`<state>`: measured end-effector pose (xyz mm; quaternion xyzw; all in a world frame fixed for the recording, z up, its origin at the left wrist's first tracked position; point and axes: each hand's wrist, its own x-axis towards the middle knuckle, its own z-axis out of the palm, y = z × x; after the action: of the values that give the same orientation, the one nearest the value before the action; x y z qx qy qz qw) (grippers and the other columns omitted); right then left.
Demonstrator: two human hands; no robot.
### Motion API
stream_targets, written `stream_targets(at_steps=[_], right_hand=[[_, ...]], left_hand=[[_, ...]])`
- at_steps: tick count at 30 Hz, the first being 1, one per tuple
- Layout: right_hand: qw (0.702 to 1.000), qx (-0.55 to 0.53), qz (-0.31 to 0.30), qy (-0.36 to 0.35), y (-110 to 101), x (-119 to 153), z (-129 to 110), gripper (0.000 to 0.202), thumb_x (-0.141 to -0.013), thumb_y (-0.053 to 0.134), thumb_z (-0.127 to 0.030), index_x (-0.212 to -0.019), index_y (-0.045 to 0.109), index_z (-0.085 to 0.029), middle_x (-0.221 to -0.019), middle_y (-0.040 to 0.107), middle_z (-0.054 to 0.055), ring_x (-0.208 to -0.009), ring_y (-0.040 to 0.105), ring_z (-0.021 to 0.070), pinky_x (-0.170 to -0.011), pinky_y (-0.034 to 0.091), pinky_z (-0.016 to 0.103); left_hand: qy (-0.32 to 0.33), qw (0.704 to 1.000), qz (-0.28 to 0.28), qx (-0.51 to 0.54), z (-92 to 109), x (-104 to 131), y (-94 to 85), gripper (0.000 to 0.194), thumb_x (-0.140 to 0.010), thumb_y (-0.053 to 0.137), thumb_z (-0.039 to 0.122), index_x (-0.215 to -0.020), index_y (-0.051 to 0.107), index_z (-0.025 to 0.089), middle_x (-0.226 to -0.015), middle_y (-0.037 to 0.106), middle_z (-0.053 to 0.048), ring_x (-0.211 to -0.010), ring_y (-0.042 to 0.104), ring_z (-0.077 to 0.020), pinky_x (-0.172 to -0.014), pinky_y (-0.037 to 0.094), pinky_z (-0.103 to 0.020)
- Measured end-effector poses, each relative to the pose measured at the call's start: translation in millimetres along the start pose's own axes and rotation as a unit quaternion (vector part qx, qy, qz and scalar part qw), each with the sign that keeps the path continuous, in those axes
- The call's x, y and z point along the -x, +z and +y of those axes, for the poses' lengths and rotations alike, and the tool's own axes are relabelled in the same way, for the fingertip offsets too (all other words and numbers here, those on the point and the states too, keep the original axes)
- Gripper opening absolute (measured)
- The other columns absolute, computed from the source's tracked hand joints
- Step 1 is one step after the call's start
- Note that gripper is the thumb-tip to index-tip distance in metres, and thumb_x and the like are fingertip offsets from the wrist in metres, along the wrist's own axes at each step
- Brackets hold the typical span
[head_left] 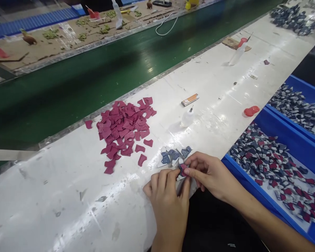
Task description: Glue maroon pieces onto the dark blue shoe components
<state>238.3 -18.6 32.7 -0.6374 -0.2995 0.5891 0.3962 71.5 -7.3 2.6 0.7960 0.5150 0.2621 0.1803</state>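
Both hands meet at the near edge of the white table [68, 185]. Between their fingertips is a small piece [183, 170] with a dark red part on a grey and white part. My left hand [170, 199] grips its left side with thumb and fingers. My right hand [210, 173] pinches its right side between thumb and forefinger. Just beyond the fingers lie several blue-grey pieces [174, 154]. A heap of dark red pieces [123, 126] is spread to the left, with a few loose ones around it.
A dropper bottle [187, 117] with a needle tip stands beyond the hands, near an orange lighter [190, 99]. A red cap [251, 111] is by the right edge. Blue bins [267, 189] of pieces stand at the right. Another bottle [237, 54] lies farther back.
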Motion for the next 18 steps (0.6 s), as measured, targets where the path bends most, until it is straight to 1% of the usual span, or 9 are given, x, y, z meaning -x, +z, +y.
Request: stream_targets(at_steps=[3,5,8,12,16,18], right_hand=[[1.0,0.009,-0.002,0.028,0,-3,-3,0.041,-0.09,0.085,-0.055,-0.088,0.064,-0.02,-0.065,0.062,-0.004,-0.047,0.055,0.0103,-0.043,0.048,0.021],[0.998,0.032,-0.007,0.045,-1,-5,-5,0.034,-0.093,0.082,-0.048,-0.085,0.062,-0.021,-0.058,0.061,-0.005,-0.045,0.056,0.0115,-0.043,0.049,0.021],[0.993,0.092,-0.012,0.07,-3,-9,-8,0.027,-0.095,0.078,-0.041,-0.084,0.063,-0.022,-0.052,0.058,-0.006,-0.041,0.053,0.0119,-0.037,0.043,0.019],[0.985,0.141,-0.018,0.097,-5,-14,-16,0.028,-0.098,0.076,-0.038,-0.081,0.06,-0.023,-0.05,0.056,-0.007,-0.034,0.049,0.0113,-0.03,0.032,0.018],[0.975,0.169,-0.042,0.138,-6,-18,-25,0.033,-0.099,0.077,-0.038,-0.077,0.056,-0.022,-0.052,0.06,-0.006,-0.032,0.048,0.0108,-0.027,0.03,0.018],[0.973,0.176,-0.047,0.14,-6,-18,-25,0.033,-0.1,0.076,-0.04,-0.078,0.058,-0.022,-0.055,0.063,-0.004,-0.032,0.049,0.0107,-0.026,0.029,0.018]], left_hand=[[0.001,1.0,-0.002,-0.003,1,0,-0.2,0.006,-0.105,0.068,0.029,-0.109,0.065,0.026,-0.103,0.075,-0.003,-0.099,0.063,-0.0252,-0.088,0.034,-0.044],[0.001,1.0,-0.005,-0.002,1,0,-0.7,0.006,-0.106,0.068,0.029,-0.109,0.065,0.026,-0.103,0.074,-0.003,-0.099,0.063,-0.0253,-0.088,0.034,-0.044],[0.002,1.0,-0.009,0.006,1,-1,-1.9,0.006,-0.105,0.068,0.029,-0.109,0.065,0.026,-0.103,0.074,-0.002,-0.099,0.064,-0.0254,-0.089,0.034,-0.044],[0.014,1.0,-0.009,0.015,0,-2,-2.0,0.006,-0.107,0.065,0.029,-0.111,0.066,0.025,-0.104,0.074,-0.002,-0.098,0.064,-0.0246,-0.09,0.034,-0.043],[0.024,1.0,0.003,0.015,1,-3,1.3,0.011,-0.105,0.07,0.031,-0.113,0.066,0.024,-0.101,0.075,-0.001,-0.096,0.065,-0.0237,-0.091,0.034,-0.041],[0.025,1.0,0.016,0.007,2,-3,2.9,0.012,-0.104,0.071,0.031,-0.111,0.065,0.024,-0.1,0.075,-0.001,-0.095,0.066,-0.0237,-0.09,0.035,-0.04]])
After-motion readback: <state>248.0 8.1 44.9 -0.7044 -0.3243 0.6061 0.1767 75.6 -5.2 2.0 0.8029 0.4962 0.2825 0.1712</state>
